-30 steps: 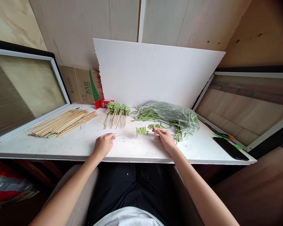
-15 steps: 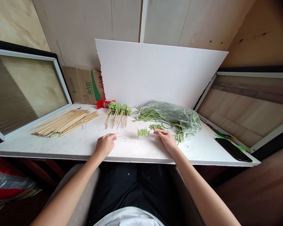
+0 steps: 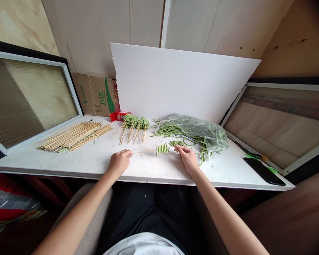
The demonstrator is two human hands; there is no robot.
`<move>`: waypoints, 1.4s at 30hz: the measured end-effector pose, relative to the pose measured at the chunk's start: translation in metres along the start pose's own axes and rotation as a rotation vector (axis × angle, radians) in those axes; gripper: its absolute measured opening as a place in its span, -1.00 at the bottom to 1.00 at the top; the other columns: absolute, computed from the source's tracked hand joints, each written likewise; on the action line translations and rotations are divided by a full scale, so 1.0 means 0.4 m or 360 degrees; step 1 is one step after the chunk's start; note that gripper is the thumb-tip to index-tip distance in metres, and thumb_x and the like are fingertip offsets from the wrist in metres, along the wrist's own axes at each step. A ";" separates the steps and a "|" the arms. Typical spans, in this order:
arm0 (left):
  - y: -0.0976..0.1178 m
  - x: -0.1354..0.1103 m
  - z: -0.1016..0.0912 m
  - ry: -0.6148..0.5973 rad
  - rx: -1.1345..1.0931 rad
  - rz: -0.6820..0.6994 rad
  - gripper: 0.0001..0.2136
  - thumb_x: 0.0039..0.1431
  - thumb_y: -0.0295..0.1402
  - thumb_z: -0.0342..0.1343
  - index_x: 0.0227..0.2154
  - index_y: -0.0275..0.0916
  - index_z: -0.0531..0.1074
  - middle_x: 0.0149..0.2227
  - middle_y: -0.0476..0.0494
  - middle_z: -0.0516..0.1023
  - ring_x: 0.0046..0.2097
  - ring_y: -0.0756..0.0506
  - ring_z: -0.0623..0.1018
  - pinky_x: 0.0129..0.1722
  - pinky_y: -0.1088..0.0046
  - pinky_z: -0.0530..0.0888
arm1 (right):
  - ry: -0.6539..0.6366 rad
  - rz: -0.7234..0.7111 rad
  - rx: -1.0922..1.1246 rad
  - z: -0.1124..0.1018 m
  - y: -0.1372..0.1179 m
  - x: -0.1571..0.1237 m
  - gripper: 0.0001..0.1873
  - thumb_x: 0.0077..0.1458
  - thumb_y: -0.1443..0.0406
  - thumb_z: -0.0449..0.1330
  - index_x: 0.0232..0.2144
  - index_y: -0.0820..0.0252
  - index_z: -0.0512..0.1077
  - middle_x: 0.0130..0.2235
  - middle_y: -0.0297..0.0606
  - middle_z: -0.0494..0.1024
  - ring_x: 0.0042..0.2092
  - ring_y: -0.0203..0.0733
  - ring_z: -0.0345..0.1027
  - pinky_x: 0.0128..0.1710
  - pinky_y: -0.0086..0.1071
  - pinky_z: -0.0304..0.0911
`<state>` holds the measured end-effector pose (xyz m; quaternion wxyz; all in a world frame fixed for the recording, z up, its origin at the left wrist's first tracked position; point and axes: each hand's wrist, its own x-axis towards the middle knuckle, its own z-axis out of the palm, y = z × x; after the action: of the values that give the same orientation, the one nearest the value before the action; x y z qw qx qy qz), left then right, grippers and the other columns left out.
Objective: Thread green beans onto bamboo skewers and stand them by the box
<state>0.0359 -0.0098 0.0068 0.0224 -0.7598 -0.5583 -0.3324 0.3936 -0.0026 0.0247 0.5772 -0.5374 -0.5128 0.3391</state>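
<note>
My left hand is closed round one end of a thin bamboo skewer, held level just above the table. Toward its other end, a green bean sits threaded in a row of short upright folds. The fingers of my right hand are pinched at the skewer's far tip, just right of the folds; whether they also grip a bit of bean is too small to tell. Behind that hand lies a small heap of cut bean pieces. Long green beans spill from a clear plastic bag.
Bare bamboo skewers are piled at the left of the white table. Several finished bean skewers are stacked at the back, beside a red packet. A cardboard box stands behind. On the right lies a black phone.
The view has shifted slightly, moving the scene a little. Both hands keep their hold on the skewer, and the bean folds look the same.
</note>
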 end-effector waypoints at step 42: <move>0.007 0.009 -0.008 0.0013 -0.0161 -0.0192 -0.72 0.14 -0.54 0.01 -0.32 -0.15 0.62 -0.26 -0.07 0.73 -0.24 -0.15 0.66 -0.23 0.41 0.47 | -0.0350 -0.0733 -0.1409 0.050 0.010 0.035 -0.79 0.29 0.40 0.16 -0.22 0.14 0.61 -0.14 -0.05 0.64 0.01 0.14 0.34 -0.05 -0.14 0.23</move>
<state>0.0373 -0.0091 0.0120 -0.0338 -0.7236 -0.5854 -0.3641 0.3786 0.0170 0.0221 0.2965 -0.5647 -0.7701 0.0079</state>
